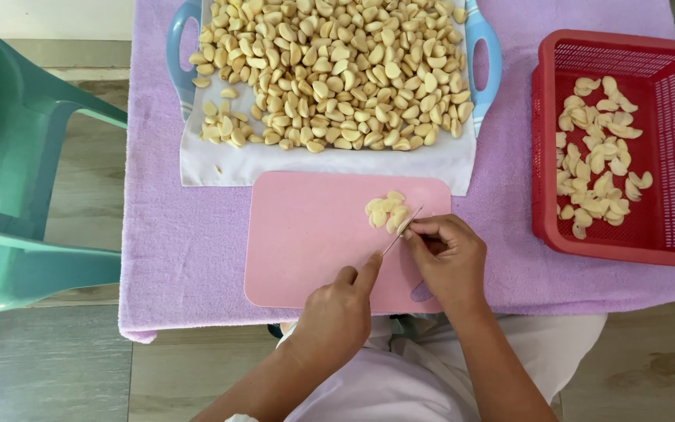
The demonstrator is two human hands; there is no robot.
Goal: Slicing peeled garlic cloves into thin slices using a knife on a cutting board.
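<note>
Landmark: a pink rectangular plastic cutting board (314, 242) is laid on a lilac towel (181, 258) that covers the counter; all places below are given from this board.
Left hand: the left hand (336, 316) is seen at the board's near edge, closed around the handle of a thin-bladed small knife (401, 232), index finger stretched along it; the blade is angled up toward the right hand.
Right hand: the right hand (448, 258) is placed over the board's right near corner, fingertips pinched narrowly; a single clove appears to be held against the blade, though it cannot be seen clearly.
Cut pile: one small heap of peeled pale garlic cloves (386, 209) is found on the board's far right part, just beyond the knife tip.
Tray: one white tray with two blue handles (484, 59) is set just beyond the board's far edge, lined with a white cloth (220, 164) whose hem touches the board; it is heaped with peeled cloves, too many to be counted.
Basket: one red perforated plastic basket (666, 141) is set right of the board, well apart, with a loose layer of cloves in its left part.
Chair: one teal plastic chair (17, 195) is seen far left of the board, off the counter.
Open room: the board's left half is left bare.
</note>
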